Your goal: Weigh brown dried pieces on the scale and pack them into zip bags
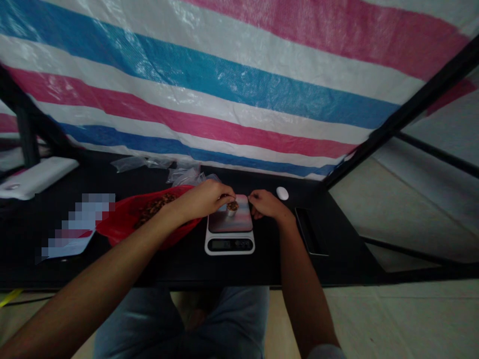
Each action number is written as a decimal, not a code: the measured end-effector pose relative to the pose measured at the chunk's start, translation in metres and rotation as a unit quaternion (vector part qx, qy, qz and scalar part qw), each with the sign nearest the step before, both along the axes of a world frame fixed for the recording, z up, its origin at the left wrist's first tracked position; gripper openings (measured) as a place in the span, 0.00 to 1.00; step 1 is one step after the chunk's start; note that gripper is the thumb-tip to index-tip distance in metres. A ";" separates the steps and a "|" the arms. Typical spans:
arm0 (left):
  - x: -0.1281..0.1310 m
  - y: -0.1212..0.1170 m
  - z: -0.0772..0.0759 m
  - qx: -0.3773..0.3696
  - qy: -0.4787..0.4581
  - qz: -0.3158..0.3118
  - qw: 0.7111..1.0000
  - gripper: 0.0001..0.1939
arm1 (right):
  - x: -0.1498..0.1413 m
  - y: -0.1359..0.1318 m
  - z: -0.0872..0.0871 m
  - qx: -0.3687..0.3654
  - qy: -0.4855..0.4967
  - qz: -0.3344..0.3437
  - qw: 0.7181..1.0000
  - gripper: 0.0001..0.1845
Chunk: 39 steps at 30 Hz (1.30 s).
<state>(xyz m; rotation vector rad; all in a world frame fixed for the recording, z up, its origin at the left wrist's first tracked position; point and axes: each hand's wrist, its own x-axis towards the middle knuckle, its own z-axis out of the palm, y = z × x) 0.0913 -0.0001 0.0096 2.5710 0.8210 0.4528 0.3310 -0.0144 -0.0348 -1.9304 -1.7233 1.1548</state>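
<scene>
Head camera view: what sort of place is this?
Likely a makeshift indoor weighing bench: a black table, a striped tarpaulin hung behind it, and a digital scale on top.

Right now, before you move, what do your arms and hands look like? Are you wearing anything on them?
The left arm and the right arm are bare, and so are the left hand and the right hand, with no gloves. A pale grey sleeve just shows at the bottom of the view, by the right arm. No watch or ring shows.
</scene>
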 end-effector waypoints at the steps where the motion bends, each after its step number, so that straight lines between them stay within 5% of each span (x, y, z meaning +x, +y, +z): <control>1: 0.000 -0.001 0.000 -0.004 -0.001 0.000 1.000 0.14 | 0.000 0.000 0.000 0.000 0.000 0.000 1.000 0.12; 17: 0.000 -0.003 -0.004 -0.069 -0.087 0.029 0.993 0.14 | -0.001 -0.002 0.003 0.007 -0.009 0.002 1.000 0.12; 25: -0.009 -0.003 0.002 -0.029 -0.073 0.017 0.997 0.12 | 0.000 0.000 0.000 0.010 -0.005 0.004 1.000 0.11; 33: -0.009 -0.008 -0.007 0.001 -0.057 0.007 0.998 0.14 | 0.000 0.000 -0.001 0.014 -0.009 0.008 1.000 0.11; 39: -0.035 -0.011 0.016 0.028 -0.085 0.044 0.995 0.18 | 0.001 -0.001 -0.001 0.010 -0.004 0.004 1.000 0.11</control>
